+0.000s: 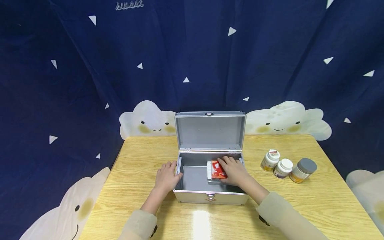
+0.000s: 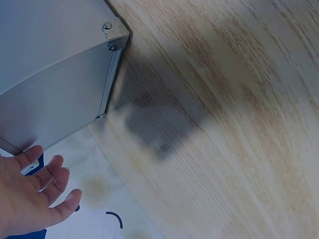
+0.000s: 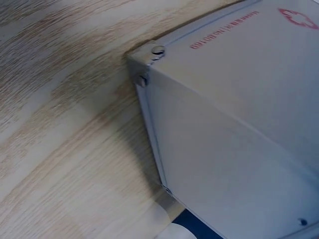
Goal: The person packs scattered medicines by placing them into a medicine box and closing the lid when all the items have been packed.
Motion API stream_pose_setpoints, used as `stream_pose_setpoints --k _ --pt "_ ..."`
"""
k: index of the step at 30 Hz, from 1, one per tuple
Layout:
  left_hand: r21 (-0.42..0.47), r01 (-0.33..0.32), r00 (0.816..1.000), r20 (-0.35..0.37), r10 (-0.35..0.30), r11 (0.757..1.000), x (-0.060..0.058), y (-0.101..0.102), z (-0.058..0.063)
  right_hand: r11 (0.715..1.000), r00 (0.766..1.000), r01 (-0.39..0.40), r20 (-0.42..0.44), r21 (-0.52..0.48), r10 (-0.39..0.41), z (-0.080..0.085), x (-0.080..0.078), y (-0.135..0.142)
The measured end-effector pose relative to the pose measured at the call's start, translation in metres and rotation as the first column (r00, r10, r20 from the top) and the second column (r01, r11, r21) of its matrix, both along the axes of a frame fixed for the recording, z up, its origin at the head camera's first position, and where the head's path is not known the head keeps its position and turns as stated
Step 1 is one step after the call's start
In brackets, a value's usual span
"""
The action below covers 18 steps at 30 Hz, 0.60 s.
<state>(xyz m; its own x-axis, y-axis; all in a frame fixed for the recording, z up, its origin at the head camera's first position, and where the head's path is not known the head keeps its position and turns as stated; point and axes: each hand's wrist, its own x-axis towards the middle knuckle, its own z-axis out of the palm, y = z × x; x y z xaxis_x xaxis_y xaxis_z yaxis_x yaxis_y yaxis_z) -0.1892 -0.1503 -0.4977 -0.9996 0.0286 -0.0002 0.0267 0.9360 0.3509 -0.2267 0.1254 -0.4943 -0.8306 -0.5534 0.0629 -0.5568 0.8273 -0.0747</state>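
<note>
A silver metal case [image 1: 193,197] stands on the wooden table with its lid [image 1: 210,131] raised. Inside, toward the right, is a flat red-and-white medicine box [image 1: 216,170]. My right hand [image 1: 235,171] reaches over the case's right wall and holds that box by its right end, covering part of it. In the right wrist view the case's outer side [image 3: 214,134] hides the hand. My left hand [image 1: 166,176] is at the left wall, its thumb touching the rim. Its fingers [image 2: 59,181] spread loosely outside the case, holding nothing.
To the right of the case stand a white bottle with a label on its cap [image 1: 270,160], a smaller white bottle [image 1: 283,168] and a grey-capped jar [image 1: 303,170]. A dark blue curtain [image 1: 207,50] with cloud shapes hangs behind the table [image 1: 141,153].
</note>
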Motion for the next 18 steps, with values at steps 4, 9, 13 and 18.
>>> stream_pose_setpoints --k 4,9,13,18 --pt "-0.001 -0.001 1.0 0.001 0.001 1.0 0.0 0.0 0.001 0.999 0.999 -0.024 -0.037 -0.048 0.022 0.007 0.003 0.002" --pt "-0.009 -0.005 1.0 -0.001 0.005 1.0 0.0 0.0 0.0 0.991 0.987 -0.076 -0.147 -0.114 0.058 0.016 0.006 0.007" --pt "-0.013 -0.005 1.0 -0.004 0.005 1.0 0.0 0.0 0.0 0.983 0.977 -0.094 -0.205 -0.16 0.06 0.018 0.006 0.012" --pt "-0.014 0.002 1.0 -0.007 -0.002 1.0 0.0 0.0 0.0 0.973 0.962 -0.097 -0.271 -0.207 0.038 0.022 0.004 0.023"
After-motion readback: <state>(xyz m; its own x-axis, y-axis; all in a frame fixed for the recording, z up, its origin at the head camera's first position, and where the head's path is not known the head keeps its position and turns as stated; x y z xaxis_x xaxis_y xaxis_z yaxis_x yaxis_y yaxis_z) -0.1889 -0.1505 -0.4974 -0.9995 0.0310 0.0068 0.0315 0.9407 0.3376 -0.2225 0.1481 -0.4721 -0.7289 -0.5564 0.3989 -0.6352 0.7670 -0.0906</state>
